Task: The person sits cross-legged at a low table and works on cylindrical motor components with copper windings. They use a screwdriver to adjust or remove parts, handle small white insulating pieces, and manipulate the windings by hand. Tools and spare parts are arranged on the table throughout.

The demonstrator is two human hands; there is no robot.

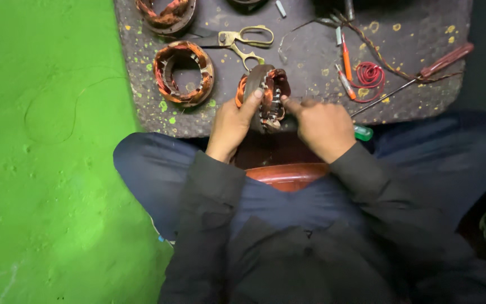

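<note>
Right now both hands are working on a motor stator (265, 95) with copper windings, which is standing on edge near the front edge of the bench (310, 62). The left hand (233, 125) is curling around the stator's left side, thumb lying up across the outer ring, gripping it closed. The right hand (323, 125) is pressing in from the right, forefinger pointing into the windings and the other fingers folded; I cannot tell whether it is pinching anything. A second wound stator (184, 73) is lying flat toward the bench's left edge, and a third stator (166, 14) is sitting at the far left corner. Brass-handled scissors (243, 40) are lying between them, well behind the hands. A red wire coil (369, 75) and a long screwdriver (423, 73) are resting toward the right edge.
</note>
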